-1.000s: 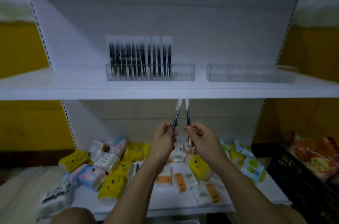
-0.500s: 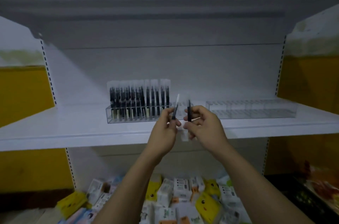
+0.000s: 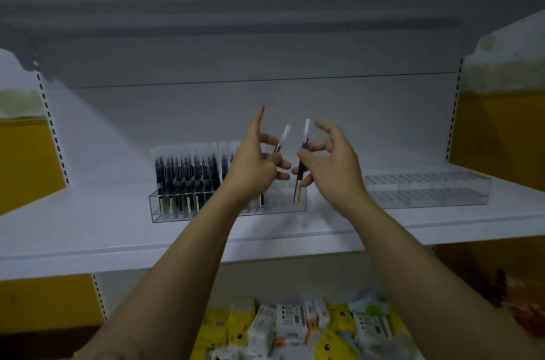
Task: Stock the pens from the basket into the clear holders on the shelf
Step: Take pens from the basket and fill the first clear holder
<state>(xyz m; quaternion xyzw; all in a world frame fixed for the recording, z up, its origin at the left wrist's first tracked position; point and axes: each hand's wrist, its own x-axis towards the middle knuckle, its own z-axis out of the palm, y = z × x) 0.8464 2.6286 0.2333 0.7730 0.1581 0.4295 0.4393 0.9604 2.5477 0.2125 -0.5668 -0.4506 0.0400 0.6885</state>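
Observation:
Both hands are at the right end of the left clear holder point(image 3: 283, 208) on the white shelf point(image 3: 88, 230). My left hand point(image 3: 250, 168) pinches a dark pen with a white cap point(image 3: 285, 135); its index finger points up, and the pen's lower end reaches down into the holder. My right hand point(image 3: 333, 165) pinches a second pen point(image 3: 303, 150) between thumb and fingers, its other fingers spread; this pen's lower end stands inside the holder's rightmost slots. Several pens point(image 3: 185, 173) fill the holder's left part. The basket is out of view.
A second clear holder point(image 3: 427, 193) with nothing in it stands to the right on the same shelf. Below, a lower shelf carries several yellow and white packets point(image 3: 289, 327). Yellow walls flank the shelf unit on both sides.
Both hands have moved up and forward from in front of the shelf edge to the left holder. The two pens' lower ends now sit in its right slots, and my fingers have spread.

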